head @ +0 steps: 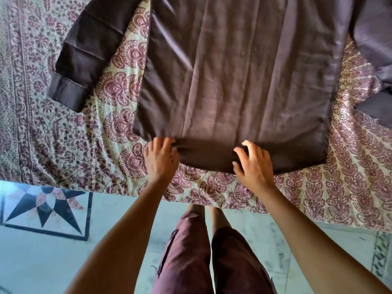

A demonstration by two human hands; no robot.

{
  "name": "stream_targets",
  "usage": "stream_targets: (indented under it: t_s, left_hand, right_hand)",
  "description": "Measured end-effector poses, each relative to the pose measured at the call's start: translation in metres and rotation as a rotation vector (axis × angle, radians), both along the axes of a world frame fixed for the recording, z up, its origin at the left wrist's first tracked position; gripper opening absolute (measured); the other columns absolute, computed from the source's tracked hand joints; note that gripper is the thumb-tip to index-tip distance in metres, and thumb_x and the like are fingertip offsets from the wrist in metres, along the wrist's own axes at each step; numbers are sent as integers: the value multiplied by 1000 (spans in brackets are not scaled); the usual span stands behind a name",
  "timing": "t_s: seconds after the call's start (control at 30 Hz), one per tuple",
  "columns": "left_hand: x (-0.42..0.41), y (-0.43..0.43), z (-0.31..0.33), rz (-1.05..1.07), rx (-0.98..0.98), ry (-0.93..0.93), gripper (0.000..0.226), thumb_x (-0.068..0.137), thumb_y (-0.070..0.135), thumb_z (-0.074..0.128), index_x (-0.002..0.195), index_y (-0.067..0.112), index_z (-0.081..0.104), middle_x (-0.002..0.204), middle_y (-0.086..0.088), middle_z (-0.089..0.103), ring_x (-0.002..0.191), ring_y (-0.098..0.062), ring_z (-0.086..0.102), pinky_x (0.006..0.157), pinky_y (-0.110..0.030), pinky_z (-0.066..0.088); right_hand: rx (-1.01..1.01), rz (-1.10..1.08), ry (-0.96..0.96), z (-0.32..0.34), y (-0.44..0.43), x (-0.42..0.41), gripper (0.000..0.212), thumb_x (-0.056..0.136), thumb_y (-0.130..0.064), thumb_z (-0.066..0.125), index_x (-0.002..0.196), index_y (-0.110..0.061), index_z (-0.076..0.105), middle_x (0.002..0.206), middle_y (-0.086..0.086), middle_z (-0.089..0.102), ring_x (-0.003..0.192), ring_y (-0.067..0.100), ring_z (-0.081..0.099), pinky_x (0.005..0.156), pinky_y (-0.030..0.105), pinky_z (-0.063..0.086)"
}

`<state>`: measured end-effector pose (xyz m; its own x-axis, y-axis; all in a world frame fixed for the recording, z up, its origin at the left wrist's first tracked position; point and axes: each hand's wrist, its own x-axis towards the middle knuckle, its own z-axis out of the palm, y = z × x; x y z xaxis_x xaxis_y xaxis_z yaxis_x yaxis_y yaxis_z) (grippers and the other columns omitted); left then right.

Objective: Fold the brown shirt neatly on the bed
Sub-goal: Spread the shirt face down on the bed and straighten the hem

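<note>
The brown shirt (244, 77) lies spread flat on the bed, its hem toward me and its collar end out of view at the top. One sleeve (84, 54) stretches out to the left, the other (375, 66) to the right. My left hand (161, 159) pinches the hem at its left corner, where the cloth bunches under the fingers. My right hand (253, 164) rests on the hem near its middle with fingers spread and curled over the fabric. The hem's right corner (318, 155) lies flat and untouched.
A patterned maroon and cream bedspread (84, 132) covers the bed, its near edge (212, 200) just below my hands. Below it are a pale tiled floor with a dark star inlay (46, 206) and my legs (210, 255) in maroon trousers.
</note>
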<state>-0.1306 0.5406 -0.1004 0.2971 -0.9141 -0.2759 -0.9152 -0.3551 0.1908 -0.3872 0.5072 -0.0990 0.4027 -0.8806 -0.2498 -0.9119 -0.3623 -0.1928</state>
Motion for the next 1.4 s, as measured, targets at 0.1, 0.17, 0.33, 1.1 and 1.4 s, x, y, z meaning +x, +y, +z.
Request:
stream_targets:
  t_s: [0.1,0.17,0.33,1.1,1.4]
  left_hand:
    - [5,-11,2,329,-31,-6,22,84,20,50,103,17,62,117,-11,54,109,-30,46,94,-42,31]
    - [-4,-37,2,237,-154,21,31,82,23,45,108,17,61,125,-9,54,115,-29,46,98,-42,29]
    - [-24,-85,-22,-275,-81,136,56,90,43,36,142,23,37,151,-6,32,139,-24,29,112,-41,16]
    - [103,-184,-45,-280,-89,-86,61,93,45,27,147,17,25,154,-1,25,142,-18,21,115,-41,6]
    - [20,-240,-32,-434,-160,79,60,93,44,30,144,13,32,152,-6,30,141,-20,27,114,-44,12]
  right_hand:
    - [-72,-51,-64,2,-11,13,36,84,-32,49,115,-13,56,128,15,49,106,32,51,88,43,38]
    - [-133,-18,-116,0,-30,38,46,87,-31,48,128,-10,49,140,16,43,123,32,42,100,44,29]
    - [-66,-73,-27,-26,-62,74,61,93,-40,39,145,-12,27,152,20,21,139,41,19,111,51,9]
    - [-90,-199,54,-46,-166,88,67,93,-45,25,147,-6,20,154,14,17,142,26,18,114,41,13]
    - [-190,-282,-7,-35,-206,105,61,93,-38,31,143,-3,29,150,17,27,139,29,25,112,42,12]
